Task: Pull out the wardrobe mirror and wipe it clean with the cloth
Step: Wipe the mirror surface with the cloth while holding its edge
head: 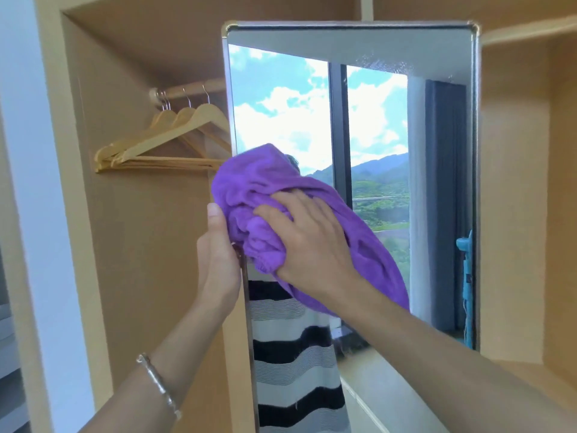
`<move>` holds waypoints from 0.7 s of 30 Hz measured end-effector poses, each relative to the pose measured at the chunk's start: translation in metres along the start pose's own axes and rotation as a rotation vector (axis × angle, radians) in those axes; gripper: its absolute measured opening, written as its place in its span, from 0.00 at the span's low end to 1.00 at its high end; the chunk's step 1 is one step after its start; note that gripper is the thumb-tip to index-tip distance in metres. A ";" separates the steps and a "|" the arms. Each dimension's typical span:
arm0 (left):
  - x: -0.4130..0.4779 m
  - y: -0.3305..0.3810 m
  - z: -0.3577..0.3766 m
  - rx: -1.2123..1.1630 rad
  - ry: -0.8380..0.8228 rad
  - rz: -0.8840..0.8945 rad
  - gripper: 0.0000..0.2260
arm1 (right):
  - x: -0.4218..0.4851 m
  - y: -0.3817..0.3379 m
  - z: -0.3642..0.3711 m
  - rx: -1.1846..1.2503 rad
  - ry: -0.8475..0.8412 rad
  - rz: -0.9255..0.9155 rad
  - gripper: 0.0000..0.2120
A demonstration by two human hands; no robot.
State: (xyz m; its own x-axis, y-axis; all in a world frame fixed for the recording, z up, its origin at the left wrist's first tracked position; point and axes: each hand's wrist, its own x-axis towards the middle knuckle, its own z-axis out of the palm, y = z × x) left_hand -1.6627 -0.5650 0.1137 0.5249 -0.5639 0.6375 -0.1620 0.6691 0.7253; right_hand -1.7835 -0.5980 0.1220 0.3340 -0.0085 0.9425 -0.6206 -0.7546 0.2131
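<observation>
The tall framed wardrobe mirror (pixel 374 126) stands pulled out in front of the open wardrobe, reflecting a window, sky, hills and a striped garment. A bunched purple cloth (pixel 249 182) lies pressed flat against the glass near the mirror's left edge. My right hand (pixel 309 242) lies spread on top of the cloth, holding it to the mirror. My left hand (pixel 218 254) grips the mirror's left frame edge just beside the cloth, thumb pointing up. A silver bracelet sits on my left wrist.
Several wooden hangers (pixel 168 142) hang on a rail (pixel 187 90) inside the left wardrobe bay, close behind the mirror's left edge. Wooden shelves (pixel 527 32) fill the right bay. A white wall (pixel 28 151) borders the wardrobe on the left.
</observation>
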 end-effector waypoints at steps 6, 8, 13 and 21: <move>0.021 0.014 0.008 0.038 -0.013 0.047 0.18 | 0.124 0.026 -0.034 -0.054 0.069 0.041 0.21; 0.018 0.012 0.008 0.077 -0.007 0.055 0.17 | 0.145 0.032 -0.038 -0.060 0.115 0.065 0.20; 0.011 0.015 0.011 0.091 -0.006 0.063 0.20 | 0.128 0.029 -0.026 -0.052 0.150 0.031 0.19; 0.007 0.003 0.015 0.126 0.114 0.060 0.25 | -0.020 0.007 -0.001 0.051 0.097 0.052 0.15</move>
State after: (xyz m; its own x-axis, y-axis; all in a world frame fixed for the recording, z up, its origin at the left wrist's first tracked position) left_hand -1.6724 -0.5743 0.1247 0.6013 -0.4619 0.6520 -0.2951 0.6299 0.7185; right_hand -1.7953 -0.6027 0.1053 0.2304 0.0136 0.9730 -0.5977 -0.7871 0.1526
